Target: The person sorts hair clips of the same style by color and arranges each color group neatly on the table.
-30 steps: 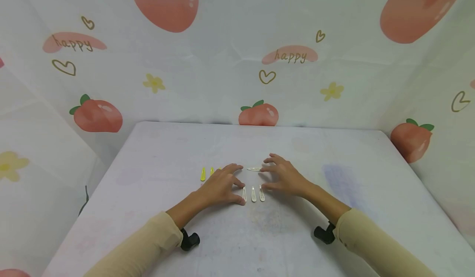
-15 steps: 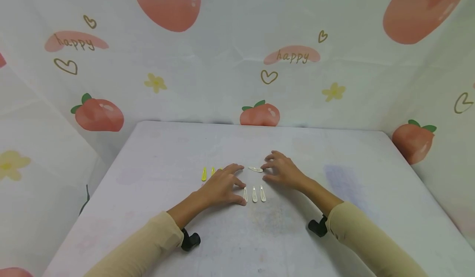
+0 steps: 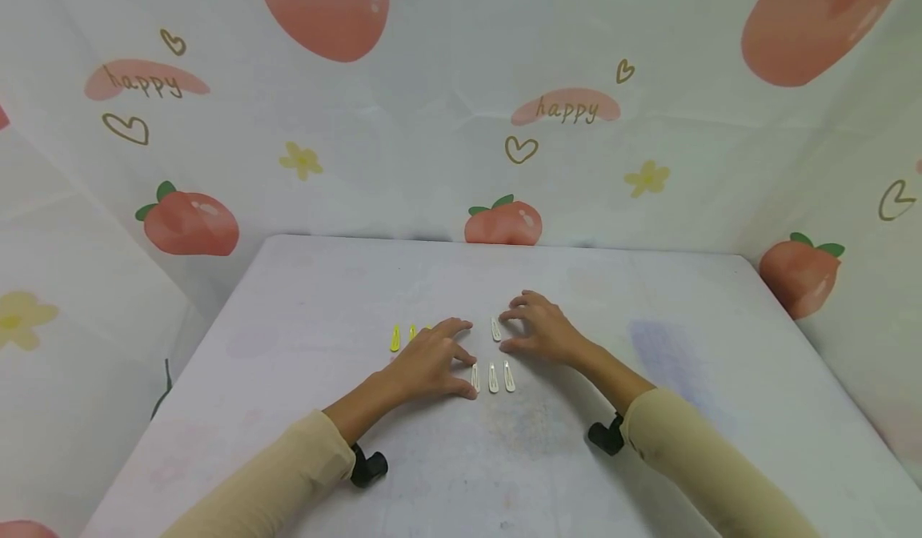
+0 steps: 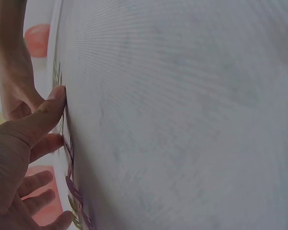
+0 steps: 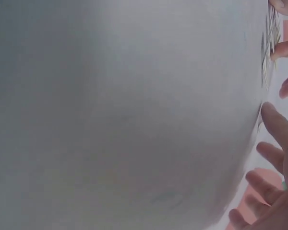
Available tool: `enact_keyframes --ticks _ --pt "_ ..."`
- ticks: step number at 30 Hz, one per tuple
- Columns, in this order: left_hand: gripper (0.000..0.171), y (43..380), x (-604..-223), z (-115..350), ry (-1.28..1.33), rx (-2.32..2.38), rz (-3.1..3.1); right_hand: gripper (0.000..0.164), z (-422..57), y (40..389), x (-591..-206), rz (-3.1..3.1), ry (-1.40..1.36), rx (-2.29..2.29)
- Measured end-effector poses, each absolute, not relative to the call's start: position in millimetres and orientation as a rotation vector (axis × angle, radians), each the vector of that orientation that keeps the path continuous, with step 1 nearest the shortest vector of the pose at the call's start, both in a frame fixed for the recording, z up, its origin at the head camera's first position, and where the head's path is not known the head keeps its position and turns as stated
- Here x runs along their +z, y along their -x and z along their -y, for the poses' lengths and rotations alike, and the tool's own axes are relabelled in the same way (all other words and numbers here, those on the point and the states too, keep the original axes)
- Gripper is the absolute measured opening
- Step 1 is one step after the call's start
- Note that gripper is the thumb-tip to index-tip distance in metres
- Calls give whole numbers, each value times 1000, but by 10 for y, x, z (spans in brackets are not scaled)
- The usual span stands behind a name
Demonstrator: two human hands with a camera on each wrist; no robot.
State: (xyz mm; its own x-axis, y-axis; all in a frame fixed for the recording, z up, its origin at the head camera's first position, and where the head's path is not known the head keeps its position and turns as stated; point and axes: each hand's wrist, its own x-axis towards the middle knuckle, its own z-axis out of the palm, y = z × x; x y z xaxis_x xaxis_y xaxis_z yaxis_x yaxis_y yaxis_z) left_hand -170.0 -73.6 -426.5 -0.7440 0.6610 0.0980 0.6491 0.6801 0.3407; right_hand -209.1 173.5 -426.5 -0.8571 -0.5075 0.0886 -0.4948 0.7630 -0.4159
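In the head view my left hand (image 3: pixel 426 362) rests on the table, fingers spread. Its thumb and a finger lie at the two ends of a white snap hair clip (image 3: pixel 475 378). Just right of that clip lie two more white hair clips, a middle one (image 3: pixel 493 378) and a right one (image 3: pixel 509 376). Farther back a single white hair clip (image 3: pixel 495 329) points away from me. My right hand (image 3: pixel 546 331) is beside it on the right, fingers loosely bent, with nothing visibly gripped. Yellow hair clips (image 3: pixel 395 338) stand in a row, partly hidden behind my left hand.
The white table (image 3: pixel 346 282) is pushed against a peach-printed cloth (image 3: pixel 403 186). Purple hair clips (image 4: pixel 73 187) show below the fingers in the left wrist view. Black wrist cameras (image 3: pixel 370 467) hang under both sleeves.
The back white hair clip has turned from lying sideways to pointing away from me. My right hand has drawn off the front row and shifted slightly back. The left hand stays put.
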Motion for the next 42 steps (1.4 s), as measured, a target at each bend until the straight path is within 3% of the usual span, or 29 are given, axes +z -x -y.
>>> enact_keyframes --ticks 5,16,33,42 --pt "52 1701 -4274 743 -1134 551 -2854 52 -1681 2156 -4259 -2897 824 -635" --pt "51 1699 -4263 737 -1154 565 -2853 46 -1696 2197 -4226 -2861 849 -624" --pt "50 1698 -4276 749 -1130 587 -2856 46 -2054 1674 -4257 -2788 903 -748" --pt "50 1691 -4282 761 -1137 609 -2855 46 -2046 1597 -4291 -2779 913 -779"
